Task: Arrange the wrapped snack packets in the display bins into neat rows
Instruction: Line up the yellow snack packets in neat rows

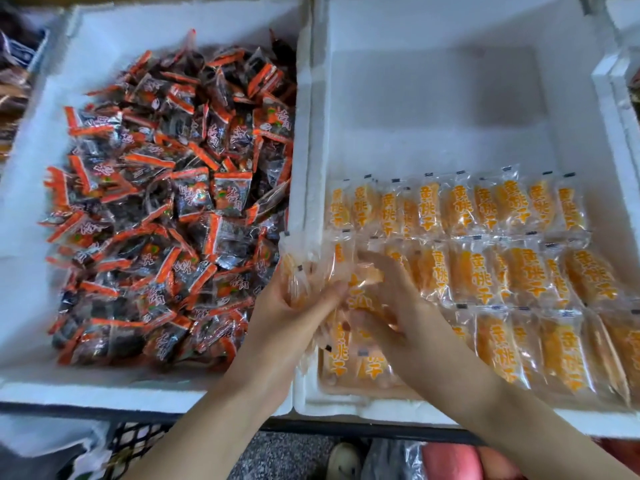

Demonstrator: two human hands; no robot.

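Inside foam bin (450, 98), glossy oblong packets (460, 209)

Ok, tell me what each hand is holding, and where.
Left hand grips a bunch of orange packets round their lower ends; right hand pinches one of them, spot blurred.

Wrapper lettering: one name legible, one not

The clear yellow packets (427, 211) lying in the right foam bin (433, 98) each carry 黄桃干 in orange characters running down the wrapper, and a small dark mark at the top seam is too small to read. The dark packets (227, 194) with red-orange edges in the left foam bin (34, 168) bear white brush-style characters, too blurred and crumpled to make out.
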